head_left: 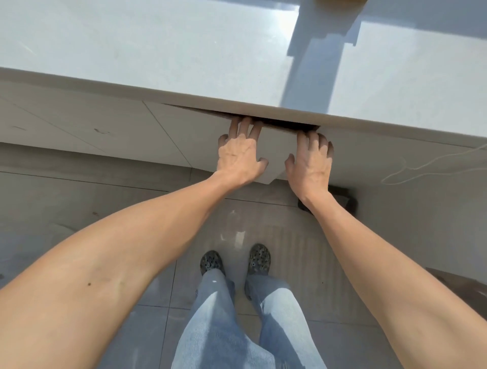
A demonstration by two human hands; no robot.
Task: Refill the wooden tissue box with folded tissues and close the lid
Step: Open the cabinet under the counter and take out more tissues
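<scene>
I stand in front of a white counter (184, 52). Both hands are on a white drawer front (276, 152) just under the counter's edge. The drawer is out a little, with a dark gap (287, 123) above it. My left hand (238, 155) lies on the panel's left part, fingertips hooked over its top edge. My right hand (312, 158) holds the panel's right side, fingers reaching up to the gap. A sliver of a tan wooden thing (340, 1) shows at the frame's top edge and throws a shadow on the counter. No tissues are in view.
More white cabinet fronts (105, 126) run to the left. A thin white cord (421, 166) hangs on the right front. A dark object (345, 197) sits on the floor behind my right wrist. My feet stand by a ribbed mat (297, 245) on grey tiles.
</scene>
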